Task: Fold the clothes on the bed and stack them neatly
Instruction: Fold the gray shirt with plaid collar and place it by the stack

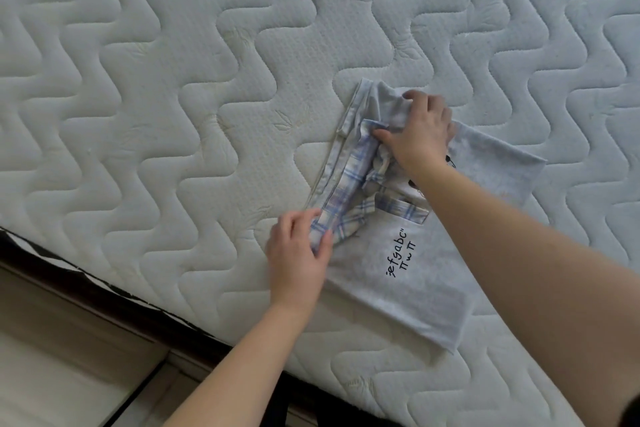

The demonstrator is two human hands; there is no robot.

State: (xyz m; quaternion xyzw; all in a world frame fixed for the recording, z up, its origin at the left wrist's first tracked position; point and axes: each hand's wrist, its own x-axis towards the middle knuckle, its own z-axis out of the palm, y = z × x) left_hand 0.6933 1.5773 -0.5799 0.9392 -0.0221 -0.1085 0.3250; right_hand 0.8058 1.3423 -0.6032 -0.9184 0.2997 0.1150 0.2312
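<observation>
Both your hands grip the plaid-trimmed grey shirt point(398, 274) on the mattress point(173, 80): left hand point(299, 253) plaid sleeve, right hand point(420, 130) collar; print reads "efgabc" TTwTT.

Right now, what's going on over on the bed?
A person is folding a light grey shirt with plaid trim on the quilted mattress. The left hand grips the folded plaid sleeve at the near end, and the right hand holds the bunched fabric at the far end. No stack of folded clothes is in view.
</observation>
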